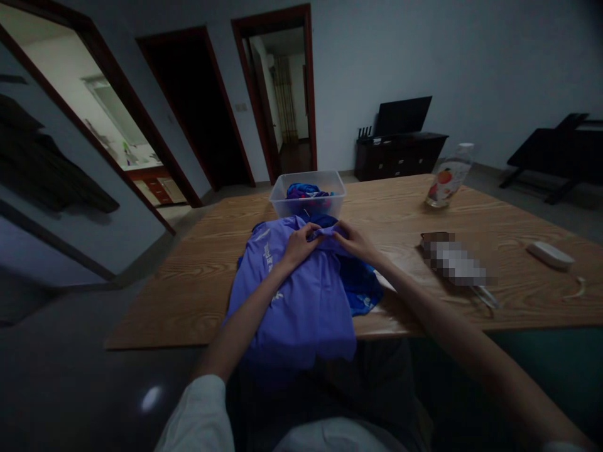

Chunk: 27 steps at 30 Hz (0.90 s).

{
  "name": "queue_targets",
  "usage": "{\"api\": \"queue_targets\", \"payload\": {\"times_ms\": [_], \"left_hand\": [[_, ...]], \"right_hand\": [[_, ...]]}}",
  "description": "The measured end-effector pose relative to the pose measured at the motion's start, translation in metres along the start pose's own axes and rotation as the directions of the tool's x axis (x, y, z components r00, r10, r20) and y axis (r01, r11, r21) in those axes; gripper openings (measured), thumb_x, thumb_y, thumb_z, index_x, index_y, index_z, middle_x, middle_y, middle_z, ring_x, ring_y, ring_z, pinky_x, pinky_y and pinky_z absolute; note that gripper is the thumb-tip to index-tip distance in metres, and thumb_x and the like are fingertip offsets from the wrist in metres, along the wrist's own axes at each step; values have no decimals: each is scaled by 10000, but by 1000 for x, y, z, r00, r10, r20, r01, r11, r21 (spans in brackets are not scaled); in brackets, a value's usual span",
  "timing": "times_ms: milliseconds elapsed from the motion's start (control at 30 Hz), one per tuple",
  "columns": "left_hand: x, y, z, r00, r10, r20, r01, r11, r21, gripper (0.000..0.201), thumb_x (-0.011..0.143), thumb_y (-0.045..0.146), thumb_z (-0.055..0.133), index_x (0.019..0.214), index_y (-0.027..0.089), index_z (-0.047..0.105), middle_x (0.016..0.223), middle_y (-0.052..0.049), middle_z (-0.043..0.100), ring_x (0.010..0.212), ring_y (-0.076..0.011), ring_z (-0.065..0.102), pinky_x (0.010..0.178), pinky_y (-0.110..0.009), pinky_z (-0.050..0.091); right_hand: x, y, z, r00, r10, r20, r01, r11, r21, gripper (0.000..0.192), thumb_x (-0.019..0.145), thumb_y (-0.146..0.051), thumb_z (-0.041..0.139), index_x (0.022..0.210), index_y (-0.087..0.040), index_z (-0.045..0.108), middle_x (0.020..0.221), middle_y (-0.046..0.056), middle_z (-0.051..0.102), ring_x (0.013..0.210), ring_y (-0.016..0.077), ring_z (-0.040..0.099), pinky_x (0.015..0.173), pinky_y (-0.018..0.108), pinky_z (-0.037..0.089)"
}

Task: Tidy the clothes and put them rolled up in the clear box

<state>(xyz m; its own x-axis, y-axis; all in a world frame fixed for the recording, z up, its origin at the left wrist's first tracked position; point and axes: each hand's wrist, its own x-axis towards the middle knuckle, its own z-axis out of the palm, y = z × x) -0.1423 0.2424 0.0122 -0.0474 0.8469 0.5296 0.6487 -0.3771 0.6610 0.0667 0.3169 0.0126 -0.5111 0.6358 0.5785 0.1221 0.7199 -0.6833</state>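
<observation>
Purple short-sleeved shirt (296, 295) with white lettering, spread over the near edge of the long wooden table (471, 213) and hanging off toward 6 o'clock. Blue garment (360, 285) bunched beneath it at 3 o'clock. Clear plastic bin (308, 193) of coloured clothes just beyond, at 12 o'clock. Plastic bottle (447, 179) with fruit label far off at 2 o'clock. Left hand (298, 243) and right hand (355, 242) at the collar, fingers pinched shut on the fabric. Apparently squaring up the neckline; next, probably smoothing flat and keeping the edges even.
</observation>
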Motion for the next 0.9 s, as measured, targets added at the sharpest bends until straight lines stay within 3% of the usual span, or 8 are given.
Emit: {"api": "queue_targets", "payload": {"times_ms": [100, 267, 433, 500, 733, 900], "left_hand": [[-1, 1, -1, 999, 36, 30, -38, 998, 47, 278, 1004, 454, 627, 1055, 209, 747, 820, 6, 710, 722, -149, 637, 652, -255, 398], [-3, 5, -2, 997, 55, 59, -62, 989, 131, 490, 1059, 514, 502, 755, 185, 701, 677, 5, 658, 674, -155, 636, 624, -272, 372], [-6, 13, -2, 995, 97, -36, -90, 980, 178, 281, 991, 492, 659, 1039, 223, 727, 945, -13, 768, 824, -165, 704, 746, -270, 481], [-7, 15, -2, 989, 132, -67, -118, 976, 182, 219, 997, 431, 667, 1067, 228, 712, 996, -15, 775, 850, -159, 712, 789, -270, 503], [-10, 21, -2, 986, 160, -34, -146, 955, 259, 147, 1025, 346, 613, 1011, 234, 706, 1005, -22, 777, 916, -187, 727, 801, -297, 502], [-12, 25, -3, 989, 147, -22, -138, 964, 226, 224, 1034, 436, 597, 1091, 242, 693, 1031, -33, 773, 961, -208, 730, 830, -316, 496]], "right_hand": [[-3, -7, 3, 998, -64, 19, 64, 998, -19, 329, 983, -510, 623, 1115, -210, 650, 1043, 73, 714, 941, 259, 650, 841, 367, 506], [-4, -12, 4, 997, -53, 47, 54, 999, -5, 308, 1020, -492, 571, 1054, -196, 649, 950, 54, 684, 839, 225, 619, 743, 329, 466], [-5, -14, 7, 998, -8, 65, 7, 1000, 21, 409, 1048, -554, 515, 881, -200, 632, 800, 24, 611, 736, 201, 556, 652, 312, 402], [-6, -16, 8, 998, -12, 57, 11, 1000, 11, 435, 1048, -573, 507, 849, -201, 615, 772, 20, 591, 708, 195, 536, 639, 313, 389], [-9, -21, 10, 1000, -2, -6, 2, 998, 57, 344, 1025, -540, 570, 1139, -219, 618, 970, 51, 671, 780, 204, 609, 694, 313, 473], [-10, -21, 12, 1000, -21, -19, 22, 999, 40, 278, 1019, -490, 559, 1117, -233, 597, 963, 55, 665, 807, 216, 622, 708, 324, 499]]}}
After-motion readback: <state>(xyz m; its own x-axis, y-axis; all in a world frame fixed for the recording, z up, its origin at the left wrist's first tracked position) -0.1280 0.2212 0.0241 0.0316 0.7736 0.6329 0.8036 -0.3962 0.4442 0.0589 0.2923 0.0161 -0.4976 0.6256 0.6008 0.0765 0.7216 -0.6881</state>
